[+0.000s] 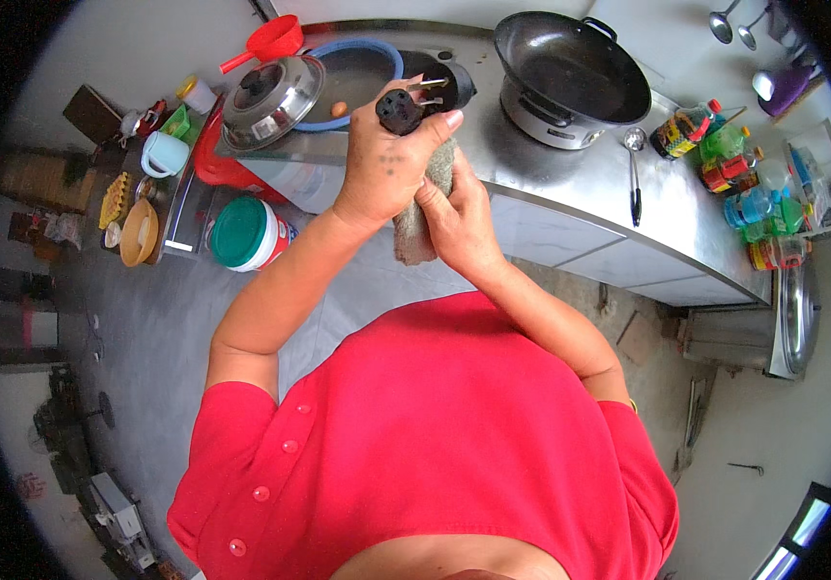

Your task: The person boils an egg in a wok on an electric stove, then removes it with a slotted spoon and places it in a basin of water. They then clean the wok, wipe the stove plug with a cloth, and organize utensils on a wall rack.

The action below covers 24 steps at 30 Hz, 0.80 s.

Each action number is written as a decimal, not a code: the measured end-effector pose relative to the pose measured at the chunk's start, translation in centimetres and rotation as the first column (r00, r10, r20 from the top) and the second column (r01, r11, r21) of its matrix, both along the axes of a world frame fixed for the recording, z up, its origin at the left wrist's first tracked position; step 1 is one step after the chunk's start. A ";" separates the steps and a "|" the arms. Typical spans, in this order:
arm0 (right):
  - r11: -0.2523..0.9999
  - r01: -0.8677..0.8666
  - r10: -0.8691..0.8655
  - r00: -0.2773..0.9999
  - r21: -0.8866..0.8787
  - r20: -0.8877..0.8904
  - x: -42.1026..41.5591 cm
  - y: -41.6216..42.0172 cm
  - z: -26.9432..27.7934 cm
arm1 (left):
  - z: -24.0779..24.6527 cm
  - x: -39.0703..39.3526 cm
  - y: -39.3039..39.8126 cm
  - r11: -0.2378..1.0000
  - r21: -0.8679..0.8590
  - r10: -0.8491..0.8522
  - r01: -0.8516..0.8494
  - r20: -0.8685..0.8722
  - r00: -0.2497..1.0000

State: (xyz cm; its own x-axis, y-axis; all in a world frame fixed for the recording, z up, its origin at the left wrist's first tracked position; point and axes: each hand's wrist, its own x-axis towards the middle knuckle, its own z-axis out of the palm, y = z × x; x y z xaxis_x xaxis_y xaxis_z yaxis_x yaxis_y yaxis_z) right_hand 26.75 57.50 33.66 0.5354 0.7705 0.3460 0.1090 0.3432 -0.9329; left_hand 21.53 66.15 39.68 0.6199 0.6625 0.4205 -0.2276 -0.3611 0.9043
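My left hand is raised over the counter's front edge. It grips a black electrical connector with a round, holed face. Two metal plug prongs stick out beside that connector; how they join is hidden by the fingers. Just below and to the right, my right hand is closed around a folded grey-green cloth. The cloth reaches up under my left thumb, and the hands touch. Behind the fingers is a dark rounded object, partly hidden. A black electric wok on a silver base stands right of the hands.
On the steel counter, a blue-rimmed basin holds an egg. A steel lid and red dipper lie left. A ladle and several bottles are right. A green-lidded bucket stands below.
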 end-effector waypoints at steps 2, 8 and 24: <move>0.984 -0.101 0.110 0.992 -0.146 0.060 0.1 -0.5 -0.1 | 0.1 -0.4 0.2 0.997 0.028 0.075 -0.074 -0.043 0.996; 0.860 -0.433 0.417 0.901 -0.269 -0.115 0.5 -1.0 -0.5 | 0.8 -0.5 0.2 0.997 0.076 0.019 -0.017 -0.031 0.999; 0.789 -0.604 0.584 0.676 0.117 -0.449 3.3 -1.2 1.2 | 0.3 -1.4 0.4 0.978 0.189 -0.072 0.091 -0.104 0.992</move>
